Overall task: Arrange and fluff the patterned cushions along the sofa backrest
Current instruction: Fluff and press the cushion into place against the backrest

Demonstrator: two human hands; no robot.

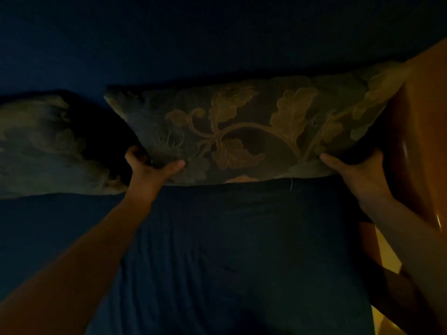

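The frame was very dim, most of the sofa (229, 250) sunk in blue-black shadow. Warm light entered from the right, glaring on the glossy wooden armrest (416, 153). The left cushion (43, 146) was blurred, and edges bowed with wide-angle distortion.

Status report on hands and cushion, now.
Left hand, right hand gripping leaf-patterned cushion bottom corners. Second patterned cushion left. Glossy wooden armrest crowding right.

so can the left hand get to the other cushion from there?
Probably yes: the left hand grips the middle cushion, and the other cushion lies just left of it, nothing between.
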